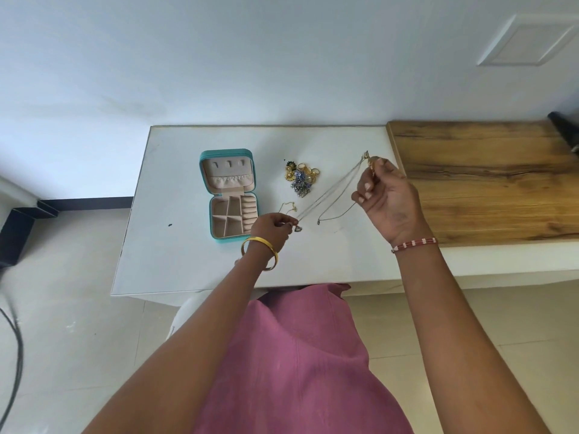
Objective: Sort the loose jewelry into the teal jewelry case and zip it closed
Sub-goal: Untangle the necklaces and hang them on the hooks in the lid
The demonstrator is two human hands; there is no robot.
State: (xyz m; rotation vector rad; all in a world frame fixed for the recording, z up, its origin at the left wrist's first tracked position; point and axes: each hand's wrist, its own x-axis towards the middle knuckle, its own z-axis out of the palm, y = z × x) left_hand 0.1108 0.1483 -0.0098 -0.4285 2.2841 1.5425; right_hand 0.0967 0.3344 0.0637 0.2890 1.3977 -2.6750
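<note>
The teal jewelry case (205,195) lies open on the white table (175,261), its beige compartments showing nothing inside. A thin silver necklace (332,189) is stretched between my hands. My right hand (387,202) pinches its clasp end, raised at the right. My left hand (272,228) pinches the pendant end just right of the case. A second thin chain (336,216) hangs down from my right hand onto the table. A small gold chain (288,205) lies by my left hand. A pile of rings and earrings (302,177) sits behind the chains.
A wooden counter (488,177) adjoins the table on the right, with a dark object (567,130) at its far end. A white wall stands behind. Black cables (15,355) run over the tiled floor at the left. A small dark speck (170,224) lies left of the case.
</note>
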